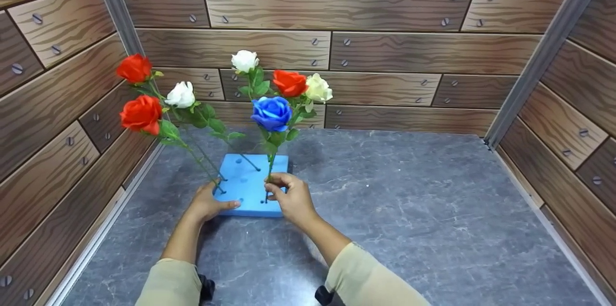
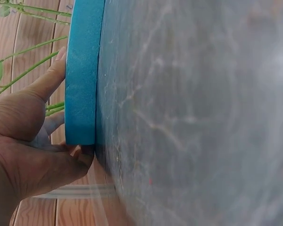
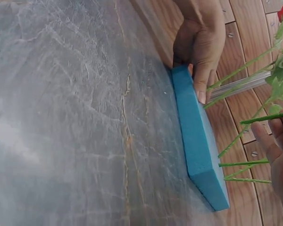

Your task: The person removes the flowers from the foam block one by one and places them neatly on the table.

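A light-blue foam block (image 1: pixel 255 207) with small holes lies on the table. My left hand (image 1: pixel 207 205) grips its left edge, thumb over the top face; in the left wrist view the fingers (image 2: pixel 80 157) wrap its side. My right hand (image 1: pixel 293 197) pinches the stem of a blue rose (image 1: pixel 272 114) above the block's right part. In the right wrist view that stem's lower end (image 3: pixel 250 121) shows free of the block. Two red roses (image 1: pixel 142 113) and a white rose (image 1: pixel 181 95) lean left from it. Another white rose (image 1: pixel 245 61), a red rose (image 1: pixel 290 83) and a cream rose (image 1: pixel 318 88) cluster behind the blue one.
The grey marbled tabletop (image 1: pixel 409 210) extends right of the block. Wood-patterned walls (image 1: pixel 337 5) enclose the back and both sides, with metal posts (image 1: pixel 534 56) at the corners. The leaning flowers reach close to the left wall (image 1: pixel 57 118).
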The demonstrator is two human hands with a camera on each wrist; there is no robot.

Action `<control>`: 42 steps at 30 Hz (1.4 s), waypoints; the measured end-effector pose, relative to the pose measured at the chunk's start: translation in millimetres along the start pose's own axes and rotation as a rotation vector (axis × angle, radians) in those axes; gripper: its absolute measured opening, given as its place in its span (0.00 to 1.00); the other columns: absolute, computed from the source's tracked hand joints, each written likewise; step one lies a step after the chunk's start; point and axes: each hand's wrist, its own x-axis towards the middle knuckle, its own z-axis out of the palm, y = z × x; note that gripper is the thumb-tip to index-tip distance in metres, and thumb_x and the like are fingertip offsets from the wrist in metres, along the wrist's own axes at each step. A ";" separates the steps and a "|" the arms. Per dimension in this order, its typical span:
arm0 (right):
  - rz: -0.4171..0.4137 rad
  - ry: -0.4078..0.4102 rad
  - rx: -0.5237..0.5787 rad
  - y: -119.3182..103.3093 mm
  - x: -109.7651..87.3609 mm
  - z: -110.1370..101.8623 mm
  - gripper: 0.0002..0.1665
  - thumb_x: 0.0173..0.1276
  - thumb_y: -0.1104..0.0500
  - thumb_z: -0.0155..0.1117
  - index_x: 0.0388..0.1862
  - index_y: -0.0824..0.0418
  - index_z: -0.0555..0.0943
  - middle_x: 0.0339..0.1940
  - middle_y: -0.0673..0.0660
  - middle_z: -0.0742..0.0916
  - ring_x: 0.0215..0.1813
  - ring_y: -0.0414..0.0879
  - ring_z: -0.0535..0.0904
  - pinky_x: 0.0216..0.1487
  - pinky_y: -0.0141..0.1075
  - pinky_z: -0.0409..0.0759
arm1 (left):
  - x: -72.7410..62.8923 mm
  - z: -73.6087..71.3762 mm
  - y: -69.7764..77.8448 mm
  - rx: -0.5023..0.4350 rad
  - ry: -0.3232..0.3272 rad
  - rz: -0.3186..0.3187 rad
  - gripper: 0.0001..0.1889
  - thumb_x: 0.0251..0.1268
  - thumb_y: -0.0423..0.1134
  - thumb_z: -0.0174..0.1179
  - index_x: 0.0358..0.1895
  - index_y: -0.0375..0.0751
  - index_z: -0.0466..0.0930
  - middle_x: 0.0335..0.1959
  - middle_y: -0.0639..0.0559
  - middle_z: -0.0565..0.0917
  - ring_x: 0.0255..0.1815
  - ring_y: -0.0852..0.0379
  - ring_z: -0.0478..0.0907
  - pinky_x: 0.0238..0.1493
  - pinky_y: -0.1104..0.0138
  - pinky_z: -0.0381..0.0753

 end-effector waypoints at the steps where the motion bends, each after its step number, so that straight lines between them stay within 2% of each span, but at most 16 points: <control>1: -0.003 0.002 0.000 -1.1 -1.6 -2.4 0.13 0.79 0.63 0.68 0.58 0.66 0.88 0.51 0.65 0.91 0.52 0.52 0.90 0.49 0.36 0.93 | -0.1 0.3 -0.3 0.003 0.000 0.002 0.58 0.64 0.47 0.81 0.88 0.31 0.51 0.87 0.20 0.47 0.87 0.20 0.46 0.86 0.32 0.55; 12: 0.001 0.079 -0.001 -6.8 -14.6 -34.5 0.15 0.78 0.64 0.70 0.59 0.69 0.87 0.53 0.69 0.91 0.50 0.51 0.90 0.46 0.38 0.93 | -3.4 -1.8 0.0 0.016 -0.028 0.005 0.60 0.65 0.49 0.79 0.89 0.33 0.47 0.87 0.20 0.44 0.87 0.18 0.45 0.85 0.31 0.55; 16: 0.005 0.106 0.002 -5.7 -15.8 -43.5 0.15 0.77 0.64 0.70 0.58 0.71 0.87 0.52 0.70 0.91 0.50 0.56 0.90 0.47 0.41 0.94 | -3.4 -2.9 0.1 0.026 -0.029 -0.002 0.61 0.65 0.50 0.79 0.89 0.34 0.46 0.87 0.20 0.44 0.87 0.18 0.45 0.85 0.30 0.56; 20: 0.020 0.125 -0.007 -3.1 -17.0 -51.7 0.14 0.78 0.65 0.69 0.58 0.71 0.87 0.51 0.70 0.91 0.51 0.58 0.91 0.46 0.38 0.93 | -2.7 -2.6 0.1 0.015 -0.039 -0.011 0.61 0.66 0.50 0.79 0.89 0.34 0.45 0.87 0.21 0.43 0.87 0.18 0.44 0.85 0.30 0.56; 30: 0.058 0.162 -0.008 0.9 -20.4 -64.0 0.12 0.77 0.67 0.70 0.54 0.71 0.88 0.49 0.71 0.90 0.49 0.58 0.90 0.44 0.38 0.93 | -2.6 -0.4 0.1 0.008 -0.045 -0.007 0.60 0.67 0.49 0.79 0.89 0.34 0.45 0.87 0.20 0.42 0.87 0.17 0.44 0.84 0.30 0.56; 37: 0.109 0.159 0.006 7.7 -23.5 -71.6 0.12 0.78 0.68 0.68 0.56 0.72 0.87 0.47 0.70 0.90 0.47 0.51 0.90 0.44 0.39 0.94 | -2.8 -1.6 -0.1 0.012 -0.058 -0.013 0.61 0.67 0.51 0.78 0.90 0.35 0.43 0.88 0.21 0.40 0.87 0.17 0.43 0.84 0.30 0.56; 42: 0.135 0.179 -0.010 13.5 -26.4 -76.2 0.10 0.76 0.69 0.69 0.53 0.73 0.87 0.44 0.70 0.90 0.44 0.51 0.91 0.42 0.41 0.94 | -2.0 -2.1 -0.5 0.011 -0.058 -0.020 0.61 0.67 0.50 0.78 0.90 0.36 0.43 0.88 0.22 0.40 0.87 0.17 0.42 0.84 0.29 0.56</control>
